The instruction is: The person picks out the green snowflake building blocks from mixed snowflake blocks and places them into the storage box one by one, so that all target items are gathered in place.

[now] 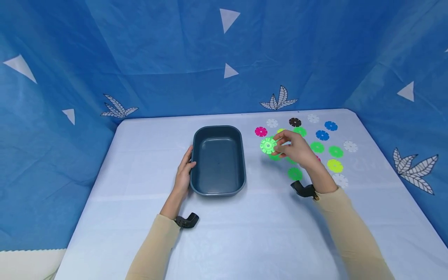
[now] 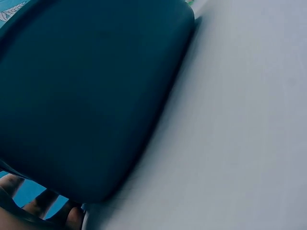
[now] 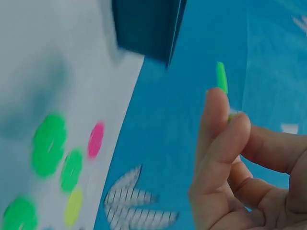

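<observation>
A dark blue-grey rectangular plastic box (image 1: 218, 167) stands on the white table, with nothing inside it. My left hand (image 1: 183, 171) holds its left side, fingers along the outer wall and thumb at the rim. In the left wrist view, the box wall (image 2: 96, 96) covers part of those fingers (image 2: 41, 203). Right of the box, my right hand (image 1: 292, 147) pinches a bright green notched disc (image 1: 268, 146) between thumb and fingers, raised above the tabletop. The right wrist view catches this green disc (image 3: 221, 76) edge-on, sticking out past the fingertips.
Several notched discs lie scattered under and around the right hand, among them a pink disc (image 1: 261, 132), a blue disc (image 1: 322, 135), a brown disc (image 1: 295, 122), a yellow disc (image 1: 335, 166) and a white disc (image 1: 350, 146). A blue patterned curtain (image 1: 175, 58) borders the table (image 1: 140, 163).
</observation>
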Motion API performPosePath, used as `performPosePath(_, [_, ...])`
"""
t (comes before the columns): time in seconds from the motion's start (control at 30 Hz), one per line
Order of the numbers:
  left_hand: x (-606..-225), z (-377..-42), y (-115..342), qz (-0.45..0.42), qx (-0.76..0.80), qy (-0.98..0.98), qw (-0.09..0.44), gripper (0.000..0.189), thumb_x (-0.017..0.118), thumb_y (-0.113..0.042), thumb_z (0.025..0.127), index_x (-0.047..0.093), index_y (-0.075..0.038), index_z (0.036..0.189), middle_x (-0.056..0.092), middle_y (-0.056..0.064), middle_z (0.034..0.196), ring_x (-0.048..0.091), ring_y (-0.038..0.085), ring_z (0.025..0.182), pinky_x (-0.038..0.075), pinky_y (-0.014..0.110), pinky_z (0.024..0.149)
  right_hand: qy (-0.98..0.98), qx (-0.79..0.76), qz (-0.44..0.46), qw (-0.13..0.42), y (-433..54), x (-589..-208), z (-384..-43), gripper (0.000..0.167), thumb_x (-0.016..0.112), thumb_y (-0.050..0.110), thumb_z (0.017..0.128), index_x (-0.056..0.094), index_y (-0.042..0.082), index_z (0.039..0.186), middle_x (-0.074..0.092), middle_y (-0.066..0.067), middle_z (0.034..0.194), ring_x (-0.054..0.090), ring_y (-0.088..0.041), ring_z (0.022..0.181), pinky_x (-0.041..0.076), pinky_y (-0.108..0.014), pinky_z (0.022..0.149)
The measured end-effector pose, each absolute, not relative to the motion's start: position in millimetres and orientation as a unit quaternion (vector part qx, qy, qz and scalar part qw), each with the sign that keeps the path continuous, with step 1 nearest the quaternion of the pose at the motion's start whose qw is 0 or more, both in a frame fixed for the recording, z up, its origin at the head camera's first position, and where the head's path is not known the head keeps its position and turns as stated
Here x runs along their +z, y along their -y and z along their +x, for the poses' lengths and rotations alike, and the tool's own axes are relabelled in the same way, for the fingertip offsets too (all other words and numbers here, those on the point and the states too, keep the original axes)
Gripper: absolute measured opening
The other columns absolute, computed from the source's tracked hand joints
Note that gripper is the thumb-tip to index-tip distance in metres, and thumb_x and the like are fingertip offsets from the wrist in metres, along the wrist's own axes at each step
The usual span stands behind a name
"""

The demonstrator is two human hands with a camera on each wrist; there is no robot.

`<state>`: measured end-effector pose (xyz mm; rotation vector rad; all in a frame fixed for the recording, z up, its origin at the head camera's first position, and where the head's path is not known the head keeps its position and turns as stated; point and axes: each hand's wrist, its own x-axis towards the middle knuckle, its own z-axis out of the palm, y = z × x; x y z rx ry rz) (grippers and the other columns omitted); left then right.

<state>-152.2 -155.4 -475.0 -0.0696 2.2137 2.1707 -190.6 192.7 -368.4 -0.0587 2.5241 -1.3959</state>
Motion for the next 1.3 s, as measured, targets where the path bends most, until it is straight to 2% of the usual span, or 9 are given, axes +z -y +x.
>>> performPosePath(0.2, [-475,-151,155,-0.025,0.701,-0.712,0.021,0.058,0.036,-0.013,0.101,0.026,-0.025,0.156,0.014,-0.003,0.165,0.006,0.019,0.153,0.006,0.048,0.124,-0.856,-0.496,-0.032,0.144,-145,-367,-216,0.028,0.061,0.003,0.094,0.056,0.000,0.121,0.054,-0.015,0.100,0.074,-0.027,0.088,0.060,-0.028,0.070])
performPosePath(0.4, [-476,-152,155,-0.022,0.700,-0.713,0.020,0.058,0.035,-0.014,0.101,0.025,-0.025,0.157,0.013,-0.004,0.165,0.005,0.019,0.153,0.005,0.047,0.124,-0.836,-0.515,-0.045,0.185,-103,-374,-240,0.027,0.062,0.001,0.092,0.056,-0.002,0.119,0.054,-0.015,0.097,0.073,-0.034,0.091,0.060,-0.027,0.069])
performPosePath(0.6, [-475,-151,154,-0.021,0.699,-0.715,0.019,0.058,0.035,-0.013,0.101,0.024,-0.024,0.157,0.014,-0.005,0.165,0.006,0.018,0.153,0.005,0.047,0.124,-0.825,-0.518,-0.059,0.218,-69,-388,-256,0.024,0.062,-0.001,0.092,0.055,-0.005,0.114,0.057,-0.015,0.091,0.072,-0.016,0.072,0.060,-0.039,0.080])
performPosePath(0.73, [-475,-151,154,-0.022,0.701,-0.712,0.018,0.058,0.035,-0.013,0.101,0.025,-0.024,0.157,0.014,-0.004,0.165,0.006,0.019,0.153,0.005,0.047,0.124,-0.828,-0.509,-0.069,0.225,-53,-394,-261,0.021,0.062,-0.001,0.092,0.056,-0.006,0.112,0.060,-0.016,0.090,0.074,-0.024,0.078,0.059,-0.041,0.083])
performPosePath(0.87, [-475,-151,154,-0.020,0.701,-0.713,0.019,0.058,0.034,-0.013,0.101,0.024,-0.024,0.157,0.013,-0.003,0.165,0.005,0.020,0.153,0.004,0.049,0.124,-0.836,-0.494,-0.070,0.230,-43,-400,-266,0.019,0.061,-0.002,0.092,0.056,-0.006,0.110,0.062,-0.017,0.093,0.074,-0.025,0.080,0.060,-0.035,0.077])
performPosePath(1.07, [-475,-151,154,-0.019,0.703,-0.711,0.019,0.057,0.034,-0.013,0.101,0.024,-0.024,0.157,0.014,-0.004,0.165,0.006,0.019,0.153,0.004,0.049,0.124,-0.847,-0.477,-0.052,0.228,-33,-409,-271,0.021,0.061,-0.004,0.090,0.058,-0.006,0.111,0.063,-0.021,0.103,0.070,-0.012,0.066,0.057,-0.021,0.061])
performPosePath(1.3, [-476,-150,153,-0.016,0.704,-0.710,0.018,0.057,0.035,-0.013,0.102,0.024,-0.024,0.157,0.014,-0.004,0.165,0.006,0.018,0.153,0.004,0.047,0.124,-0.832,-0.492,-0.013,0.256,-27,-420,-273,0.026,0.059,-0.004,0.092,0.058,-0.005,0.118,0.061,-0.022,0.116,0.073,-0.015,0.074,0.059,-0.025,0.067])
